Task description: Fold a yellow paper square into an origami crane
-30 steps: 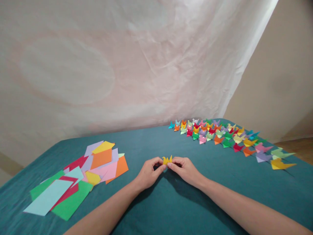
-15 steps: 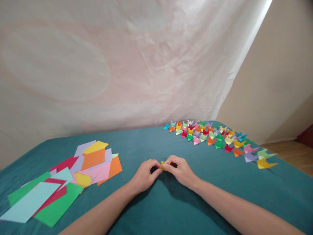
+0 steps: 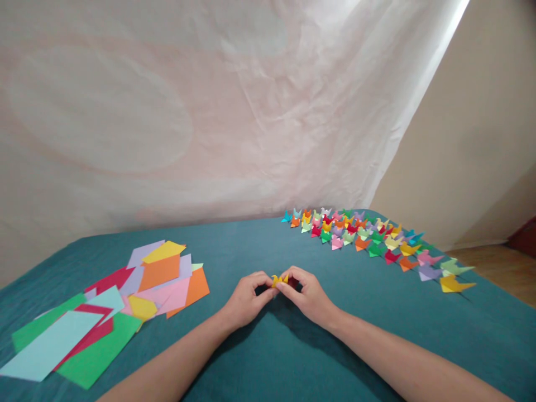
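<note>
Between my fingertips, at the middle of the table, is a small yellow origami bird [image 3: 280, 281] with its pointed tips showing upward. My left hand [image 3: 248, 297] pinches its left side between thumb and fingers. From the other side my right hand [image 3: 307, 293] pinches it too, thumb in front. The fingers cover the bird's lower part and edges.
On the left lies a loose spread of coloured paper sheets [image 3: 161, 274]. Several rows of folded paper birds [image 3: 377, 237] stand along the right and back of the green tablecloth [image 3: 268, 357]. A pale curtain [image 3: 234, 123] hangs behind the table.
The yellow bird has turned slightly, and more of its pointed tips show between my fingers. Both hands stay in nearly the same place.
</note>
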{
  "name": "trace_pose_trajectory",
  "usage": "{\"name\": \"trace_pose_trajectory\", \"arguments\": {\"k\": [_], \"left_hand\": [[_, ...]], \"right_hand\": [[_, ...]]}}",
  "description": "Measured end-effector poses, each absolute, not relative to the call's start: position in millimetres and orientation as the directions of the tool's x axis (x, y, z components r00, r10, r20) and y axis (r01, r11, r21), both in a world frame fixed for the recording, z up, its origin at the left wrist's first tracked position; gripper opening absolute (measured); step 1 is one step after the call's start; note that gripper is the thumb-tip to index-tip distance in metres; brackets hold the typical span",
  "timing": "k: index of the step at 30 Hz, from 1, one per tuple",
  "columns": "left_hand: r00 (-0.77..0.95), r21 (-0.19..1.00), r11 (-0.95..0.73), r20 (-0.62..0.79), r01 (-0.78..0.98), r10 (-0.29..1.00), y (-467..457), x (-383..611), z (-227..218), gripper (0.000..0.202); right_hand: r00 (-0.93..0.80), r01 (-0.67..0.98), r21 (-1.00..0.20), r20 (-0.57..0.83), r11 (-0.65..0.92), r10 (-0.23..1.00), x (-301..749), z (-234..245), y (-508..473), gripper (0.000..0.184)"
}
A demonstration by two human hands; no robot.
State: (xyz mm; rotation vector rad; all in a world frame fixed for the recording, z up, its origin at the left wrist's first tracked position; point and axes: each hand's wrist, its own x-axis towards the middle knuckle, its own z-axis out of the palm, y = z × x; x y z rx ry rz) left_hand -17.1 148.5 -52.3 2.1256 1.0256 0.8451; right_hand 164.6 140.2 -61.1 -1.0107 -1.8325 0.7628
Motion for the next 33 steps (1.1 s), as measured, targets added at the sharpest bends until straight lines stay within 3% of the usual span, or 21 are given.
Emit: {"name": "trace_pose_trajectory", "arguments": {"k": [14,30,33], "left_hand": [[0.465,0.77,-0.486,0.28,0.415,0.84,149.7,-18.2,-50.5,0.02],[0.426,0.728,-0.497,0.305,0.473,0.852,148.5,-17.6,-50.9,0.013],[0.371,0.729,-0.498,0.35,0.469,0.86,148.8,-19.1,-51.1,0.022]], "right_hand": [[-0.332,0.351,-0.796,0.386,0.492,0.861,166.9,-64.1,141.7,0.028],[-0.232,0.288,-0.846,0.393,0.449,0.89,165.8,-62.5,139.8,0.015],[-0.193,0.268,-0.868,0.376,0.418,0.906,166.2,-64.5,140.7,0.013]]}}
